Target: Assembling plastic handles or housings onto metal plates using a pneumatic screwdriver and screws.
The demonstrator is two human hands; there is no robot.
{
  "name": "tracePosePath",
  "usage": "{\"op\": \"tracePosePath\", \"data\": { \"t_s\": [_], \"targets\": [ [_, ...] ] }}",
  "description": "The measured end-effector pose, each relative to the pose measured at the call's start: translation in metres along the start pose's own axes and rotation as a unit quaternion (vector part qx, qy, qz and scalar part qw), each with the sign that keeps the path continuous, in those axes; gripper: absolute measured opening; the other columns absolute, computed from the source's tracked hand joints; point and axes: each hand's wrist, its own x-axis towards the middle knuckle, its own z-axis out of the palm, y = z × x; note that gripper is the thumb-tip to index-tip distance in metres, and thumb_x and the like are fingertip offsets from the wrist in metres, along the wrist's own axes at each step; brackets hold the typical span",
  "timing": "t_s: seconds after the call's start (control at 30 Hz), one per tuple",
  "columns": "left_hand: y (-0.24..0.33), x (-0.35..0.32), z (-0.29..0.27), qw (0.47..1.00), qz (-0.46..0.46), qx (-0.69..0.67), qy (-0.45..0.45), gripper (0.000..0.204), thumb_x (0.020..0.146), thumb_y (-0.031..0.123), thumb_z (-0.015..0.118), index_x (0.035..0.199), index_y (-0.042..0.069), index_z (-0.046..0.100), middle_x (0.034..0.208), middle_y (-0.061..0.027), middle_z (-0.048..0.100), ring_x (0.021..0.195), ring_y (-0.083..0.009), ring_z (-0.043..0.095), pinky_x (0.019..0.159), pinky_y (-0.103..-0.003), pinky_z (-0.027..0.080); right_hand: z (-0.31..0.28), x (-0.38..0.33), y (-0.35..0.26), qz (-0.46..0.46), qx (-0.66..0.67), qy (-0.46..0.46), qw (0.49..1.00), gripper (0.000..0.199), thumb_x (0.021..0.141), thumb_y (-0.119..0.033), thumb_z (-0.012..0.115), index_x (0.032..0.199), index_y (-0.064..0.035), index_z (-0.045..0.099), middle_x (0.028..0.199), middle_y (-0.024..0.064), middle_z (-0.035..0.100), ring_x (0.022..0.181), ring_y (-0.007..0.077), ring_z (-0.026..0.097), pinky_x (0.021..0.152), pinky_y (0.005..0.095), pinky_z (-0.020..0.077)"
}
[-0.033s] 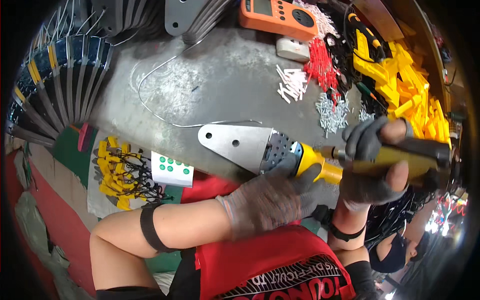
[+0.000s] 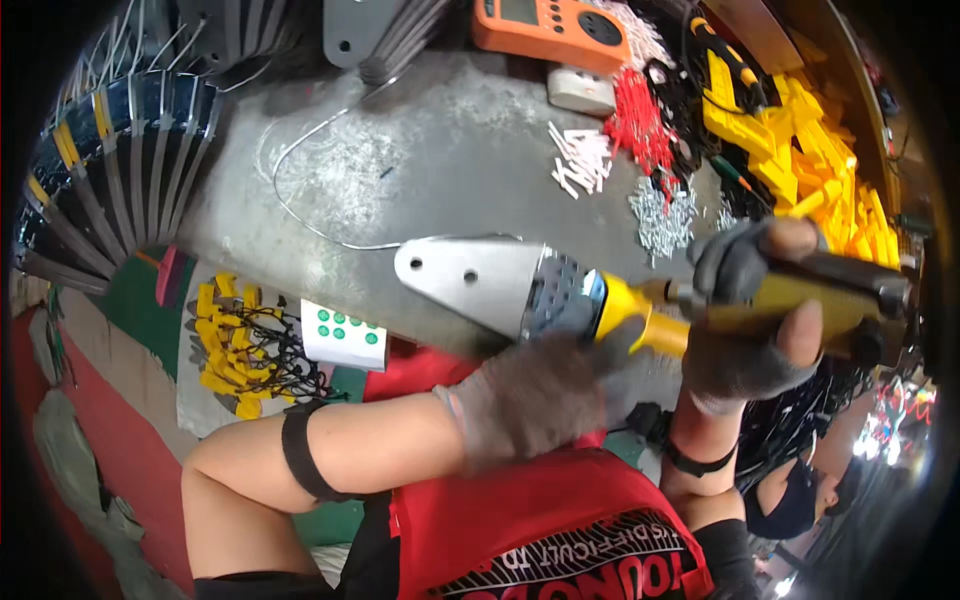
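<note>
My left hand (image 2: 540, 398), in a grey glove and smeared by motion, is closed at the near side of a pipe-welding iron. This iron has a flat metal plate with two holes (image 2: 468, 293), a grey perforated body (image 2: 557, 297) and a yellow handle (image 2: 640, 325). The left thumb lies over the handle. My right hand (image 2: 750, 345), gloved with bare fingertips, is wrapped round a power screwdriver (image 2: 785, 305) in dull yellow and black. Its nose points left at the handle's far side; whether the tip touches is hard to make out.
Far right lie screws (image 2: 663, 215), white sleeves (image 2: 582, 160), red pieces (image 2: 640, 120) and yellow handle shells (image 2: 800, 150). An orange meter (image 2: 550, 30) stands at the back. A bent wire (image 2: 290, 205) crosses the metal table. Yellow corded parts (image 2: 232, 345) and a white sheet (image 2: 345, 335) lie left.
My left hand has slid slightly toward me, its fingers coming off the grey body. My right hand and the screwdriver have shifted a little to the right.
</note>
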Motion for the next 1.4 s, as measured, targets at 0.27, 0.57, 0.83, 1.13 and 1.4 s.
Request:
{"op": "tracePosePath", "data": {
  "t_s": [0.27,0.57,0.83,1.13,1.4],
  "targets": [
    [-0.021,0.01,-0.018,0.995,-0.071,0.07,0.016,0.051,0.076,0.022,0.068,0.125,0.011,0.059,0.136,-0.0034,0.053,0.131,-0.0239,0.047,0.109,-0.048,0.036,-0.014,-0.036,-0.052,-0.027,0.122,-0.163,0.979,0.055,0.077,-0.046,0.07,0.111,-0.0071,0.051,0.068,-0.0049,0.047,0.059,0.0097,0.044,0.064,0.0268,0.033],
    [-0.017,0.016,-0.017,0.996,-0.042,0.081,0.001,0.04,0.082,0.024,0.06,0.12,0.011,0.064,0.142,-0.0016,0.049,0.134,-0.0234,0.043,0.109,-0.045,0.034,0.003,-0.073,-0.025,-0.024,0.023,-0.039,0.999,0.052,0.079,-0.046,0.066,0.11,-0.0058,0.054,0.068,-0.0017,0.052,0.058,0.0121,0.049,0.06,0.0276,0.0391],
    [-0.015,0.008,-0.009,0.994,-0.048,0.098,-0.014,0.032,0.091,0.025,0.048,0.117,0.018,0.066,0.138,-0.0007,0.054,0.131,-0.0232,0.047,0.105,-0.048,0.037,-0.003,-0.054,-0.056,-0.055,0.065,-0.162,0.983,0.052,0.077,-0.046,0.069,0.107,-0.0079,0.05,0.064,-0.0053,0.05,0.054,0.0099,0.048,0.06,0.0266,0.0361],
    [-0.011,0.011,-0.017,0.991,-0.057,0.119,-0.022,0.038,0.09,0.022,0.048,0.125,0.019,0.062,0.139,-0.0017,0.053,0.132,-0.0235,0.046,0.106,-0.049,0.036,-0.016,-0.048,-0.028,-0.068,0.142,-0.285,0.946,0.053,0.078,-0.051,0.068,0.105,-0.0094,0.05,0.067,-0.0033,0.051,0.059,0.0126,0.05,0.062,0.0294,0.0369],
    [-0.01,0.014,-0.019,0.992,-0.041,0.114,-0.041,0.042,0.083,0.031,0.063,0.123,0.02,0.063,0.141,-0.0036,0.051,0.135,-0.0236,0.044,0.107,-0.05,0.035,-0.026,-0.064,-0.056,-0.091,0.046,-0.088,0.991,0.053,0.079,-0.047,0.067,0.108,-0.0052,0.053,0.069,-0.003,0.051,0.061,0.0109,0.049,0.062,0.0285,0.0355]
  ]
}}
